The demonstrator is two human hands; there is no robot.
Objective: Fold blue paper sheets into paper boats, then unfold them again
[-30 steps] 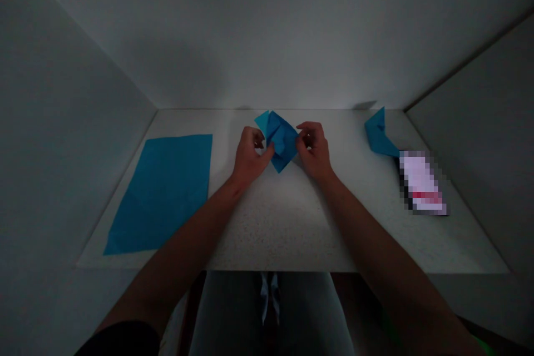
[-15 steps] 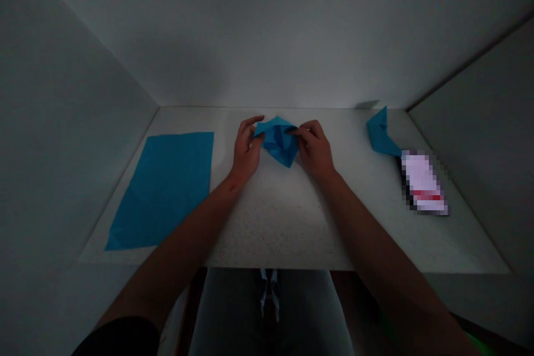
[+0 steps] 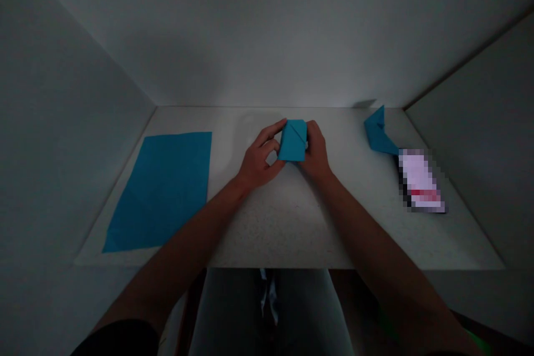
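Note:
Between my hands, above the pale tabletop, is a small piece of folded blue paper (image 3: 293, 143). It shows a flat, roughly square face with a diagonal fold line near its upper right. My left hand (image 3: 259, 162) grips its left side, fingertips at the top corner and thumb at the lower edge. On the other side my right hand (image 3: 316, 150) holds the right edge, its fingers curled and partly hidden behind the paper.
A large flat sheet of blue paper (image 3: 162, 189) lies at the left. Toward the back right stands a folded blue paper figure (image 3: 376, 132), touching a phone (image 3: 421, 178) with a blurred screen. Walls enclose the tabletop (image 3: 275, 228) at the back and sides.
The folded paper was spread open with its inner folds showing; now it is a compact flat-faced block. My left hand has moved right and slightly nearer, closer to my right hand.

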